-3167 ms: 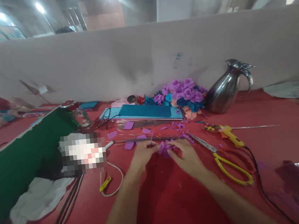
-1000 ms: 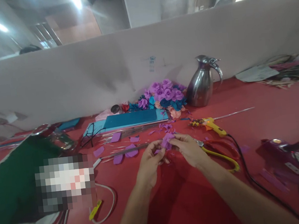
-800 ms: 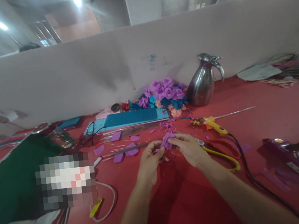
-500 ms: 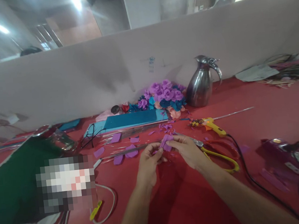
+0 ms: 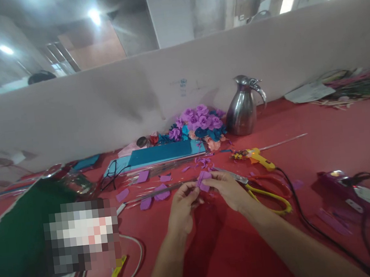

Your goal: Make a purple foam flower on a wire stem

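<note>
Both hands meet over the red table, pinching a purple paper petal [image 5: 205,181] between them. The fingers of my left hand [image 5: 186,198] close on its left edge. On the other side, my right hand [image 5: 223,187] grips it with thumb and forefinger. Several cut petals lie to the left, among them a wide purple petal [image 5: 161,192]. Purple paper scraps [image 5: 203,161] are strewn just beyond the hands. Right beside my right hand rest large scissors [image 5: 269,200] with yellow and red handles, their blades partly behind that hand.
Paper flowers [image 5: 199,121] are heaped at the back beside a steel jug [image 5: 240,108]. A yellow glue gun [image 5: 261,159] lies right, its black cord running forward past a purple device [image 5: 354,193]. Blue sheets [image 5: 163,153], eyeglasses [image 5: 113,174] and a green box [image 5: 15,218] are left.
The petal in my fingers is turned and shows a broader, flatter face. Both hands keep their hold. The whole view has shifted slightly, while the things on the table stay put.
</note>
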Available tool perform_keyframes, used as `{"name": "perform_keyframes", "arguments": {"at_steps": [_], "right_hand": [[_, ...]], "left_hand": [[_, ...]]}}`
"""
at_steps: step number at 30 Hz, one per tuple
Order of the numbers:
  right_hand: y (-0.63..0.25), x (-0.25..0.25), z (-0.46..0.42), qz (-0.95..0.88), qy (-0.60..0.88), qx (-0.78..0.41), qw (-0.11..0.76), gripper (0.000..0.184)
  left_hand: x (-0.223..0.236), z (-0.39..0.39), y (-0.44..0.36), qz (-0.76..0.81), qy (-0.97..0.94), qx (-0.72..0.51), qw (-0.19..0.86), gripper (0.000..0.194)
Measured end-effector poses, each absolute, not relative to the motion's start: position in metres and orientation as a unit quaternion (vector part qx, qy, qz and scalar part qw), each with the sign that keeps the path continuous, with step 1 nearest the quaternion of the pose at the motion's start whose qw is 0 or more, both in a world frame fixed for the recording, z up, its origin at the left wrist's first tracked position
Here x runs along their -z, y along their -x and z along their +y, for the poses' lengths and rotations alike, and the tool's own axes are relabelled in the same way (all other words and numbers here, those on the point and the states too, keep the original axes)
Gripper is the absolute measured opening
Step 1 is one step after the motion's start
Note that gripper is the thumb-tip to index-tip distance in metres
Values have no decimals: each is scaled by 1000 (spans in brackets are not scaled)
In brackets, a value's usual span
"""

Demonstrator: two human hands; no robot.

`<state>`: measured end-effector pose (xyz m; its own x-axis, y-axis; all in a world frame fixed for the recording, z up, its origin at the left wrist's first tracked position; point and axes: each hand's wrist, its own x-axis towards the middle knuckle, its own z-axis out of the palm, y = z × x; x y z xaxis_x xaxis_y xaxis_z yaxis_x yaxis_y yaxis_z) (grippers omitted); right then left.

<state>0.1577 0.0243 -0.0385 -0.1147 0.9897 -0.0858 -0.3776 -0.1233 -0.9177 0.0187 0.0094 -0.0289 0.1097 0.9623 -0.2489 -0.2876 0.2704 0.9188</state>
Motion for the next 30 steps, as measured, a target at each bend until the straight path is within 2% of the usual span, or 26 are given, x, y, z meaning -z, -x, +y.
{"name": "perform_keyframes", "arguments": {"at_steps": [6, 13, 18, 25, 28, 30], "right_hand": [[-159, 45, 27, -388, 393, -631, 544, 21], [-157, 43, 25, -381, 408, -625, 546, 28], [-156, 42, 22, -390, 419, -627, 529, 29], [-151, 43, 21, -427, 426, -606, 519, 26], [-169, 32, 18, -526, 465, -539, 465, 21], [-196, 28, 11, -639, 523, -403, 394, 19]], "left_hand": [[32, 11, -18, 434, -349, -502, 662, 27], [23, 8, -20, 469, -341, -501, 642, 36], [26, 10, -17, 489, -343, -514, 615, 27], [21, 11, -18, 476, -316, -534, 623, 29], [21, 13, -16, 480, -297, -549, 616, 30], [22, 15, -12, 470, -283, -560, 620, 32]]}}
